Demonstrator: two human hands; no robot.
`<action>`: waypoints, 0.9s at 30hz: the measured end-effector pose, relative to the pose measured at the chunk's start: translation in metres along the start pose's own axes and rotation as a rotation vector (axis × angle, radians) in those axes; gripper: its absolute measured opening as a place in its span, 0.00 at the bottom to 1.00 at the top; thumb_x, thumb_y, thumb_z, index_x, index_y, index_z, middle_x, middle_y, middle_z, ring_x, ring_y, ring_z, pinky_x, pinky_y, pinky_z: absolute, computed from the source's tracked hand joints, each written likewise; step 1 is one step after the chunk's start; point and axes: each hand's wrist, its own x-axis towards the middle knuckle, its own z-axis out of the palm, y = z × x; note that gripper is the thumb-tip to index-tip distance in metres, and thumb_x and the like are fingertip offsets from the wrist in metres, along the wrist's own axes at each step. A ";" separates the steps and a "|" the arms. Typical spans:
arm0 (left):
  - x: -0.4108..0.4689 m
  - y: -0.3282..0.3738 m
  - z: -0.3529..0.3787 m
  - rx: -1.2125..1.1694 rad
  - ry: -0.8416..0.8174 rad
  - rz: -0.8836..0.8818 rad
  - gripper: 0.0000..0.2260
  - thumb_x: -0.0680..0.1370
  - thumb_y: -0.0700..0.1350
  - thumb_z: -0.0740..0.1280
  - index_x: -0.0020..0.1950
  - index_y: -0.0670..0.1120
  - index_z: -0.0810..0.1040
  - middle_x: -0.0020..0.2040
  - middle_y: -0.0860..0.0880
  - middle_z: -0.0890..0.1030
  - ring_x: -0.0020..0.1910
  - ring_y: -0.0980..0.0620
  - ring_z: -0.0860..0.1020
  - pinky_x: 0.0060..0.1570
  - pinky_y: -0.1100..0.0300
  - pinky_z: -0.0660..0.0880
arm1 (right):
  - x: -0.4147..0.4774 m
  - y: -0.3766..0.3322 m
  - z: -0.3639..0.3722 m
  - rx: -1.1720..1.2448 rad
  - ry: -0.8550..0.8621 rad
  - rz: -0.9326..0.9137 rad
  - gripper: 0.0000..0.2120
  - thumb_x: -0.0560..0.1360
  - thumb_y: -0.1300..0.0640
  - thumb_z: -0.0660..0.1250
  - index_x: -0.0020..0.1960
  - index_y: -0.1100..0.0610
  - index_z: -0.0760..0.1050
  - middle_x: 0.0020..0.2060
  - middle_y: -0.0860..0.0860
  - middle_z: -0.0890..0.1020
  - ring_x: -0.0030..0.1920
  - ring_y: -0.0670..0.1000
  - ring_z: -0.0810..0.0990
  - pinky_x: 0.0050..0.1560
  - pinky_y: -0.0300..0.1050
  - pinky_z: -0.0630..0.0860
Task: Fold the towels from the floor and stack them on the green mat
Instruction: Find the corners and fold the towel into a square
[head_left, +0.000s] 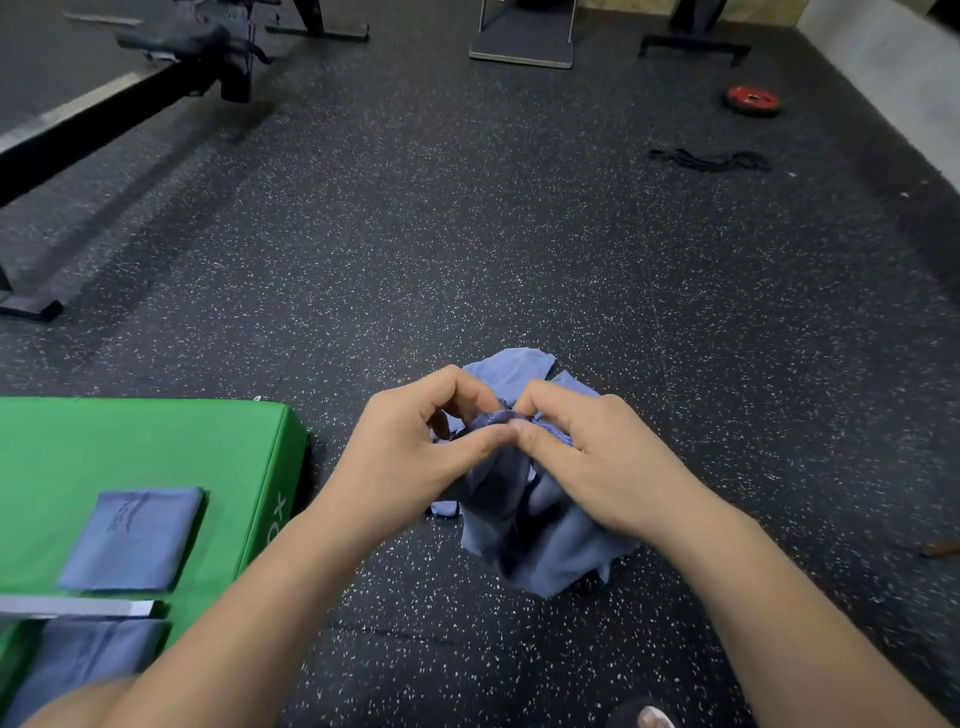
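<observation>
The crumpled blue towel (524, 519) hangs bunched at frame centre over the speckled floor (467, 234), its upper edge pinched between thumb and curled fingers (457, 379) of the left hand (410, 452) and the right hand (587, 457), whose thumb tips touch. At 9 o'clock from it lies the green mat (130, 441), carrying one folded towel (135, 540) flat on top and a second blue towel (88, 654) at its near end. At 1 o'clock, well apart, lie a black strap (709, 160) and a red weight plate (753, 100).
</observation>
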 end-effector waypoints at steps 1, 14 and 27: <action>0.000 0.001 0.000 -0.010 0.012 -0.009 0.07 0.76 0.49 0.81 0.48 0.53 0.84 0.41 0.57 0.84 0.37 0.60 0.78 0.42 0.53 0.76 | 0.000 0.000 0.001 -0.010 0.012 -0.010 0.10 0.85 0.47 0.66 0.47 0.49 0.76 0.30 0.46 0.75 0.33 0.46 0.72 0.36 0.44 0.68; -0.001 0.006 -0.001 -0.065 0.040 0.009 0.07 0.77 0.40 0.80 0.49 0.51 0.85 0.43 0.57 0.86 0.41 0.60 0.80 0.46 0.56 0.79 | 0.003 -0.003 0.007 0.098 0.085 -0.019 0.16 0.87 0.46 0.63 0.42 0.51 0.73 0.29 0.45 0.71 0.32 0.45 0.69 0.35 0.40 0.66; -0.001 0.002 -0.001 0.002 0.096 0.049 0.05 0.80 0.42 0.77 0.47 0.52 0.84 0.39 0.56 0.84 0.37 0.59 0.79 0.41 0.48 0.79 | 0.006 -0.005 0.013 0.116 0.120 0.032 0.14 0.86 0.46 0.64 0.43 0.49 0.74 0.28 0.45 0.70 0.31 0.44 0.67 0.36 0.45 0.67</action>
